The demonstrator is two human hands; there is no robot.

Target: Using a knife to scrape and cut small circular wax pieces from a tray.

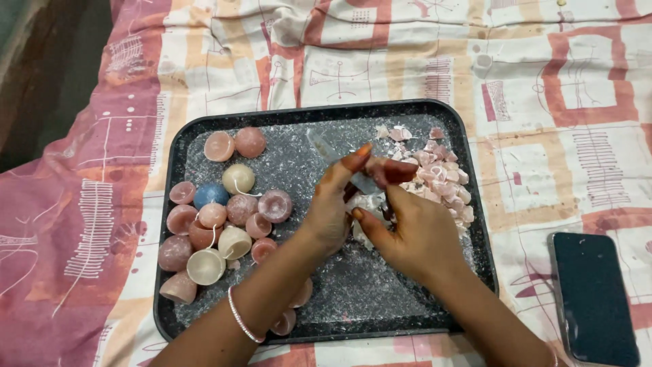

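On the bed, a patterned pink-and-cream sheet (102, 170) carries your dark speckled tray (468, 224). At the tray's left lies a cluster of small pink, cream and blue wax candles (217, 217). Near centre, your left hand (329, 207) pinches a knife (326, 153), blade pointing up and left. Your right hand (418, 234), touching the left, closes on a pale wax lump (370, 204). Behind them sits a heap of pink wax pieces (441, 180). A dark phone (594, 299) lies rightmost, off the tray.
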